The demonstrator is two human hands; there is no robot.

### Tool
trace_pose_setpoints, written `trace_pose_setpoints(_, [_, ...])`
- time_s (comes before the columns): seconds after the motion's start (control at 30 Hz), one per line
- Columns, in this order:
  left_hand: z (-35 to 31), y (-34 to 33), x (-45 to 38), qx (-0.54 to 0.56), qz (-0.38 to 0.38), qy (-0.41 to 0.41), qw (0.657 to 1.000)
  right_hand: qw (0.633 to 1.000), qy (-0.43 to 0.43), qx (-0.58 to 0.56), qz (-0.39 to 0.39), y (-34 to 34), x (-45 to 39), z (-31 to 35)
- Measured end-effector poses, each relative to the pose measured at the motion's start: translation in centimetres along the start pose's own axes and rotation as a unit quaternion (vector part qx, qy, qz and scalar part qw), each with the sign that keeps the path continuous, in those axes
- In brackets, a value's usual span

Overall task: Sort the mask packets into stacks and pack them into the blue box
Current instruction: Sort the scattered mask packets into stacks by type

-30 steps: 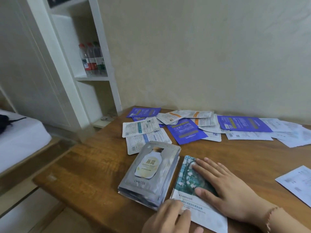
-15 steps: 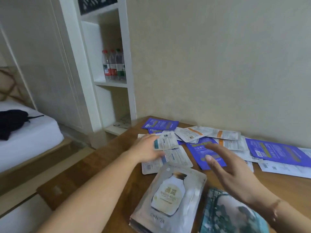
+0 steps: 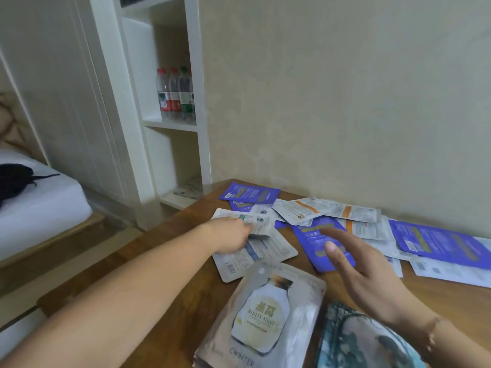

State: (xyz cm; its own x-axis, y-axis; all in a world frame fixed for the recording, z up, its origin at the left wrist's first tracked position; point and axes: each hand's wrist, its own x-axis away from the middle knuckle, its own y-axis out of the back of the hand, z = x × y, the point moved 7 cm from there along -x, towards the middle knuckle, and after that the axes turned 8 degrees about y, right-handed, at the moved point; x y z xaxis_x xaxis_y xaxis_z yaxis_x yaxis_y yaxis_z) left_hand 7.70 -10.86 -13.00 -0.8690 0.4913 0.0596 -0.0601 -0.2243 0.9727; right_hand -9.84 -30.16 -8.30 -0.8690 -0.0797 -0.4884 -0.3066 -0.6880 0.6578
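Note:
My left hand [image 3: 232,235] reaches across the wooden table [image 3: 164,258] and pinches a white mask packet with a green stripe [image 3: 261,224], which lies over another white packet [image 3: 255,257]. My right hand [image 3: 353,266] hovers with spread fingers above a purple packet [image 3: 312,236]. Near me sits a silver stack with a Bird's Nest bottle print [image 3: 261,318], and beside it on the right a teal floral packet [image 3: 353,338]. More purple packets [image 3: 249,193] and white ones with orange stripes [image 3: 342,212] lie scattered along the wall. No blue box is in view.
A white shelf unit [image 3: 164,123] stands left of the table and holds several water bottles [image 3: 175,94]. A bed with a white sheet [image 3: 39,205] and a black item on it is at far left. The wall runs right behind the scattered packets.
Both hands left the teal packet near me and reached forward. My left hand took hold of the green-striped white packet; my right hand moved over the purple one. The view tilted up.

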Motion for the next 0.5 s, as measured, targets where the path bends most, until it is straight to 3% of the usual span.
trace_pose_setpoints(0.1, [0.3, 1.0, 1.9, 0.025, -0.022, -0.001, 0.999, 1.000, -0.012, 0.013, 0.021, 0.3, -0.1, 0.8])
trace_pose_setpoints(0.17, [0.6, 3.1, 3.8, 0.088, -0.105, 0.014, 0.991, 0.998, -0.015, 0.046, 0.026, 1.1, -0.2, 0.9])
trace_pose_setpoints(0.23, [0.9, 5.9, 6.3, 0.232, -0.220, 0.033, 0.947, 0.998, -0.034, 0.053, 0.003, 2.4, -0.1, 0.7])
trace_pose_setpoints(0.3, [0.1, 8.7, 9.1, 0.393, -0.294, 0.025, 0.871, 0.998, -0.062, -0.017, -0.027, 3.6, 0.4, 0.6])
trace_pose_setpoints(0.33, [-0.9, 10.1, 10.3, 0.460, -0.299, 0.013, 0.836, 0.994, -0.071, -0.077, -0.032, 4.0, 0.7, 1.0])
trace_pose_setpoints(0.43, [-5.2, 13.0, 11.8, 0.596, -0.202, -0.036, 0.776, 0.965, -0.059, -0.255, -0.026, 5.0, 1.6, 3.2])
trace_pose_setpoints(0.5, [-7.8, 13.9, 12.3, 0.664, -0.155, -0.041, 0.730, 0.951, -0.054, -0.299, -0.061, 6.5, 2.5, 4.3])
